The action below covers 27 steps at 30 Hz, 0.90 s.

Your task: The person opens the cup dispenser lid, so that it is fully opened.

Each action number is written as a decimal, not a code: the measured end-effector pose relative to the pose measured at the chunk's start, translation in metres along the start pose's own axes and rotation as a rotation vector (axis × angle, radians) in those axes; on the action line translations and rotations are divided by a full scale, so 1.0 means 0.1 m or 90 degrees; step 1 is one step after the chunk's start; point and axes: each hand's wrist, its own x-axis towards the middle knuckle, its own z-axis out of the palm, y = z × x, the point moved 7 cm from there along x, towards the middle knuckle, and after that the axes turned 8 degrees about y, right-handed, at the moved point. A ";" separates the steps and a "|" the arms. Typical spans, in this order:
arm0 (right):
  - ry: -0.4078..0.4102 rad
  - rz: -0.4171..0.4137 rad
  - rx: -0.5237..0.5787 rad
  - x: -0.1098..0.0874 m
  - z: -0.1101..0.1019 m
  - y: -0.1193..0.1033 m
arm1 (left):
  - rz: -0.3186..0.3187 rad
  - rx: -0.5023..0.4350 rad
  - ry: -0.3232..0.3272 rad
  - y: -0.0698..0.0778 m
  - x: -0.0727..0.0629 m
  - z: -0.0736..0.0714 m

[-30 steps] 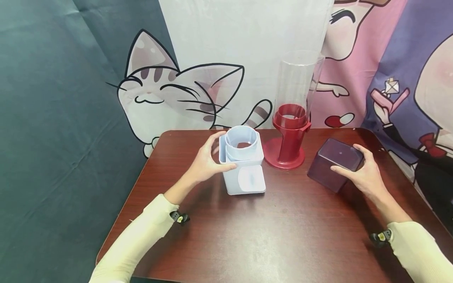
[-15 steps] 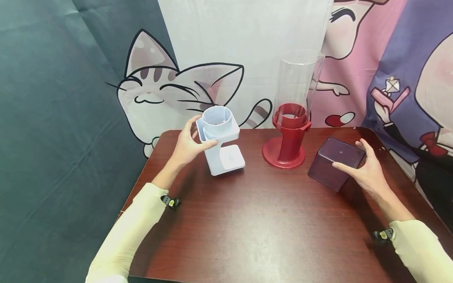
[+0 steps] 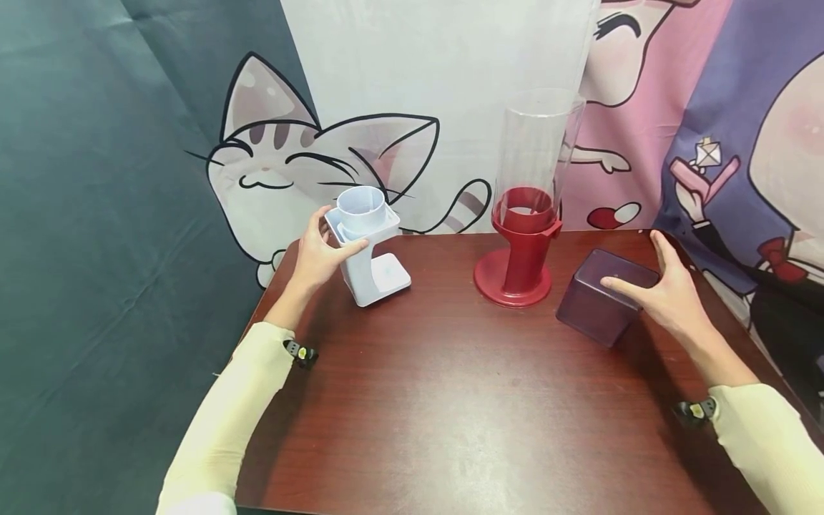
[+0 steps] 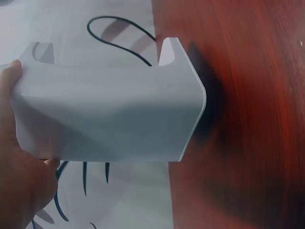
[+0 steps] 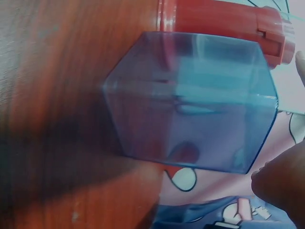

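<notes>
My left hand (image 3: 315, 259) grips the upper part of a white plastic stand (image 3: 360, 277) at the table's back left, thumb in front and fingers behind. It has a round collar on top and a flat foot. Its smooth back (image 4: 109, 109) fills much of the left wrist view. At the right, a translucent purple square box (image 3: 599, 304) stands bottom up on the table. Around its near right corner my right hand (image 3: 679, 304) is spread, thumb and fingers held wide. The right wrist view shows a gap between the fingers and the box (image 5: 190, 105).
Between the two hands, toward the back edge, stands a red stand (image 3: 520, 261) on a round foot, with a tall clear tube (image 3: 537, 146) rising from it. The dark wood table (image 3: 450, 400) ends against a printed cloth backdrop (image 3: 450, 71).
My left hand has carried the white stand leftward and back, away from the red stand. My right hand has loosened from the purple box, its fingers spreading wider; the box stays in place.
</notes>
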 end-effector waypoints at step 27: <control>-0.041 -0.063 0.078 0.36 0.56 -0.79 | -0.034 0.049 0.075 -0.65 0.16 -0.16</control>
